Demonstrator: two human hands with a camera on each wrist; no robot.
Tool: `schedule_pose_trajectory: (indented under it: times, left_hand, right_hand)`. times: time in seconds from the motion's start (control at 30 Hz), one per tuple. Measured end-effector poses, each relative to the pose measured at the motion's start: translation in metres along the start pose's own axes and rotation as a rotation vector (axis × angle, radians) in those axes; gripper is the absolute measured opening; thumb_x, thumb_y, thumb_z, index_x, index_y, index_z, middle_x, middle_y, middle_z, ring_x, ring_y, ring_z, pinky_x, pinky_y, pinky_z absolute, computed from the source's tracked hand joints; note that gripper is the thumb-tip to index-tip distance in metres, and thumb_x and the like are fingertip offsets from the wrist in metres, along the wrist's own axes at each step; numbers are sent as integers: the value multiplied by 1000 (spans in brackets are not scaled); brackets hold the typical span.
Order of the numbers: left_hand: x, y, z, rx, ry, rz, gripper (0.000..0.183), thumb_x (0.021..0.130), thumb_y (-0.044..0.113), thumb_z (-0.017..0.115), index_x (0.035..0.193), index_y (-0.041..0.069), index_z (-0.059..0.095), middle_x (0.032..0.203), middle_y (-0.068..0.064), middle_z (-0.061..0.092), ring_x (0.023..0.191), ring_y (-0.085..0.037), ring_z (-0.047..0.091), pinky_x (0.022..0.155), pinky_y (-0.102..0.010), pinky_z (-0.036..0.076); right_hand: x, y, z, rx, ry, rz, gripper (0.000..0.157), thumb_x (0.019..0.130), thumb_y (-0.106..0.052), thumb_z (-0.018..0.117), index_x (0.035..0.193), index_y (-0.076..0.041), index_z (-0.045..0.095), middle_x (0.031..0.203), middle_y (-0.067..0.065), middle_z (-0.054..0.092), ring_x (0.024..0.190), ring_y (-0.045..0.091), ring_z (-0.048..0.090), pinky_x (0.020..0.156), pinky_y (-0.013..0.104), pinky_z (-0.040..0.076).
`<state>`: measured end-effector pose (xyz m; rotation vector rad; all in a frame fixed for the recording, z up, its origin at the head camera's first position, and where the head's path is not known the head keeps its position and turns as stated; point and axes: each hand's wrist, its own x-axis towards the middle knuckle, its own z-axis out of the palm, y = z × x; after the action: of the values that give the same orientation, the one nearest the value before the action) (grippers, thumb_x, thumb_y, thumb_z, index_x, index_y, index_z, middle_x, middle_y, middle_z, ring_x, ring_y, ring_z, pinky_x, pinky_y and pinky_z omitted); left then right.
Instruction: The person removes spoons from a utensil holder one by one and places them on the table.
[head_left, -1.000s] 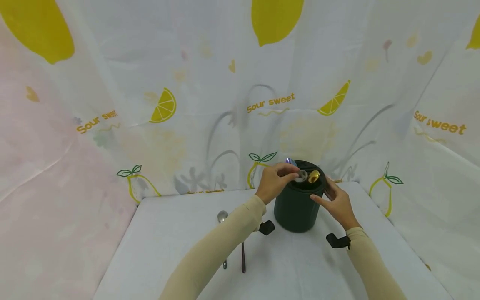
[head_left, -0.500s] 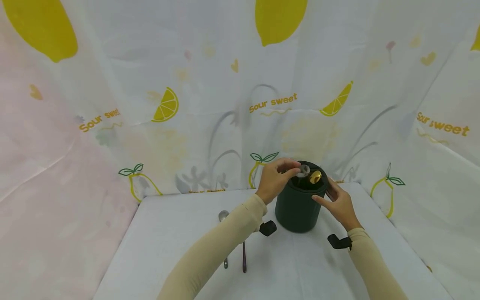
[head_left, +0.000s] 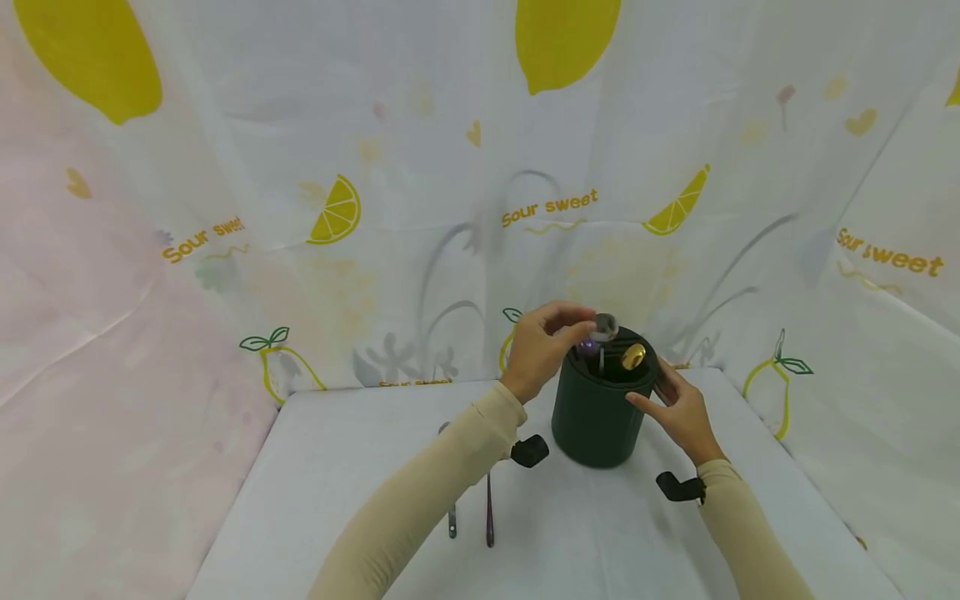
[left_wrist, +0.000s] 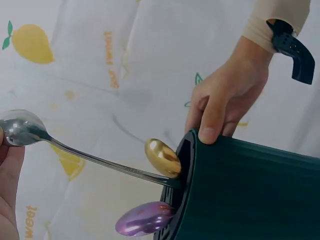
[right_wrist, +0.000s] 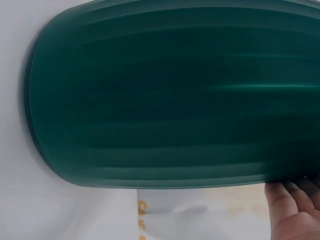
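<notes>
My left hand (head_left: 546, 346) pinches the bowl of a silver spoon (head_left: 604, 327) above a dark green utensil holder (head_left: 598, 421). In the left wrist view the spoon's handle (left_wrist: 105, 162) slants into the holder's opening, its lower end hidden inside. A gold spoon (left_wrist: 163, 156) and a purple spoon (left_wrist: 145, 219) stand bowl-up in the same holder. On the holder's right side, my right hand (head_left: 678, 417) grips it near the rim, thumb in front and fingers toward the back. In the right wrist view those fingertips (right_wrist: 280, 192) touch the wall of the holder.
Two more pieces of cutlery, one with a silver handle (head_left: 452, 521) and one with a dark reddish handle (head_left: 490, 512), lie on the white-covered table (head_left: 322, 475), partly behind my left sleeve. A lemon-print cloth (head_left: 420, 275) hangs close behind the holder.
My left hand has risen slightly, drawing the silver spoon upward so part of its handle now shows above the opening. My right hand and the holder stay in place.
</notes>
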<state>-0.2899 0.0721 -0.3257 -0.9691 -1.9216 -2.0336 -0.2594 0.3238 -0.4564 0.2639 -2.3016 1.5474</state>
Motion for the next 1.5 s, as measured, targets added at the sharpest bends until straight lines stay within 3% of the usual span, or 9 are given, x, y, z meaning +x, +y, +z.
schedule_pose_trajectory:
  times: [0.23,0.47,0.7,0.83,0.93,1.2,1.5]
  left_hand:
    - [-2,12,-6,-15,1,31,19,90,19,73,106,7,72,105,0,70,100,-12,65,87,-30,56]
    - [-5,19,-14,-63,24,79,20,88,12,74,104,2,71,104,-7,71,96,-17,67,86,-34,57]
    - [-9,21,-24,-123,52,46,19,88,2,71,106,-5,69,104,-14,69,93,-24,68,85,-37,58]
    - [-15,35,-32,-88,81,30,18,88,-2,70,104,-9,68,101,-16,70,92,-32,67,84,-37,58]
    - [-17,43,-39,-66,94,27,17,88,-3,69,103,-10,67,99,-16,70,92,-30,68,85,-37,58]
    - [-13,6,-68,-13,141,2,21,86,9,75,104,-2,71,101,-10,70,90,-21,68,85,-36,58]
    - [-29,-17,-101,-30,191,-52,23,85,8,77,103,-5,70,99,-11,68,90,-22,67,84,-35,58]
  right_hand:
    - [0,0,0,10,4,3,83,87,-16,76,153,-7,27,153,17,32,138,30,36,100,11,38]
    - [-2,0,0,17,13,-6,82,87,-14,76,153,-6,28,153,18,32,138,30,36,101,12,38]
    - [0,4,2,17,12,12,83,87,-17,76,153,-7,26,154,16,32,138,31,35,101,12,38]
    - [-1,4,2,13,8,1,83,87,-15,76,153,-6,27,154,17,32,138,32,36,101,12,38]
    - [0,2,2,17,8,-10,82,87,-14,76,153,-5,28,153,17,33,138,32,36,102,12,38]
    - [-1,-3,-2,-7,-3,6,82,88,-17,75,153,-5,26,153,18,32,137,34,36,100,12,39]
    - [-1,-3,-2,-13,-10,15,83,88,-19,75,152,-4,26,153,19,32,136,37,36,99,10,39]
